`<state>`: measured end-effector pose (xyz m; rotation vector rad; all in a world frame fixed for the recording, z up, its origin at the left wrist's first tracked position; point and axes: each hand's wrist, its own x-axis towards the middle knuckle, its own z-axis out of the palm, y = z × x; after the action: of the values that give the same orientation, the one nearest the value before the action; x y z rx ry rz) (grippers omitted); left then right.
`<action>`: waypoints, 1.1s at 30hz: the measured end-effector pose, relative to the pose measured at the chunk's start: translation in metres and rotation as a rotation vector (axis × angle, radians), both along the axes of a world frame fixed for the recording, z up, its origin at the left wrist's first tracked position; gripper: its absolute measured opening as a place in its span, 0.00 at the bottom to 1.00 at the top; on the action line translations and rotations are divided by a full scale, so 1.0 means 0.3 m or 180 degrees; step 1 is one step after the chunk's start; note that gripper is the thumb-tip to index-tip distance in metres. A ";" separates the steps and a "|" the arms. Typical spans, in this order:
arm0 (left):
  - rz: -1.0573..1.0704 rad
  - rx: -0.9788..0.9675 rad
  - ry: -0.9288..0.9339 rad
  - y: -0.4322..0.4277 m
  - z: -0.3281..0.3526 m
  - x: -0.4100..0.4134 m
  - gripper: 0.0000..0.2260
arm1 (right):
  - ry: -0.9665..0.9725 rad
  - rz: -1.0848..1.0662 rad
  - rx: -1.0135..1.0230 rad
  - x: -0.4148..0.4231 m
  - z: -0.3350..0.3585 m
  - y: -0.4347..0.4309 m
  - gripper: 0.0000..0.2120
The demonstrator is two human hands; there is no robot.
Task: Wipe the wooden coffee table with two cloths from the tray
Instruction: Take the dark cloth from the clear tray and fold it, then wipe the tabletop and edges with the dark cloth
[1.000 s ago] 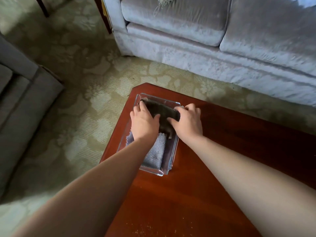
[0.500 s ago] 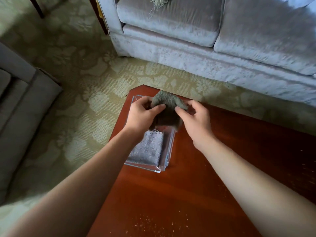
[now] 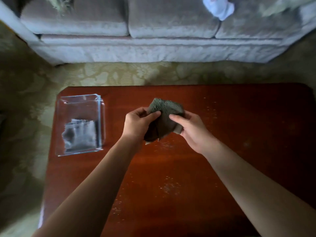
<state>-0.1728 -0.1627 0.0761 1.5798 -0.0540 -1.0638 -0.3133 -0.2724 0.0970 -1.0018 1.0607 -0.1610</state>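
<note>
The left hand [image 3: 136,124] and right hand [image 3: 189,129] each pinched an edge of the dark cloth [image 3: 166,115], holding it above the middle of the wooden table [image 3: 239,134]. Half a second before, it had hung over the clear tray [image 3: 101,124]. The tray now lay well to the left, with the grey cloth [image 3: 80,134] inside. Pale specks [image 3: 169,185] dotted the tabletop. A grey sofa [image 3: 153,23] stood beyond the patterned carpet [image 3: 119,74].

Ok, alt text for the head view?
The left hand and right hand hold a dark cloth over the wooden coffee table. A clear tray holding a light grey cloth sits at its left end; a pale sofa stands behind.
</note>
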 end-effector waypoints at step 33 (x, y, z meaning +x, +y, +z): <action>-0.1744 0.1596 -0.3649 -1.411 -0.627 -1.460 0.17 | 0.2225 0.2699 -0.4131 -1.665 -0.725 -1.189 0.30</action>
<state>-0.6108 -0.5859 -0.1119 2.5449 -1.1124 -0.4192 -0.8128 -0.6292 -0.1204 -2.7442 0.9879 0.2754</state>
